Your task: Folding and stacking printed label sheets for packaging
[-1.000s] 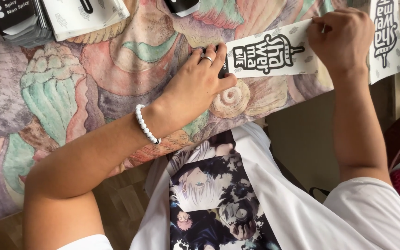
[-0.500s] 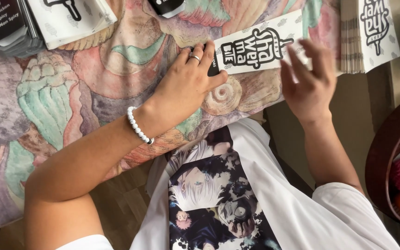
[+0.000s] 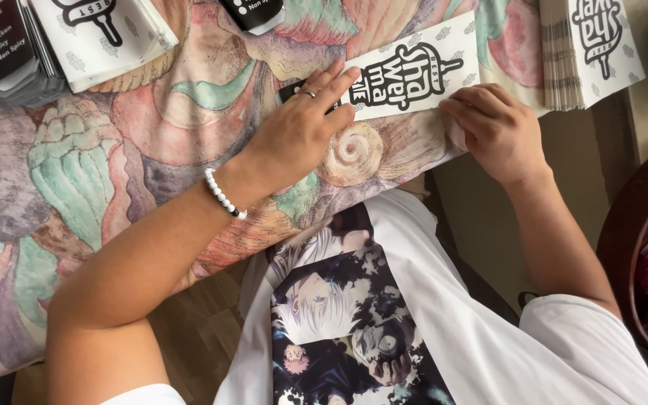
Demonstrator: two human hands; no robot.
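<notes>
A long white paper sleeve (image 3: 406, 79) with black print lies flat on a table covered by a colourful shell-patterned cloth (image 3: 106, 157). My left hand (image 3: 298, 127), with a ring and a white bead bracelet, presses flat on the sleeve's left end, fingers stretched out. My right hand (image 3: 493, 127) is curled at the sleeve's lower right corner, fingers pinching its edge where the cloth ends.
A stack of the same white printed sleeves (image 3: 590, 49) stands at the far right. More flat printed sleeves (image 3: 106, 34) and a black-printed stack (image 3: 5, 52) lie at the far left. A dark round bowl (image 3: 643, 247) with pink and orange items sits at right.
My right hand came down from the sleeve's far right end to its lower right corner. The sleeve lies further left and lower. My left hand stayed on its left end.
</notes>
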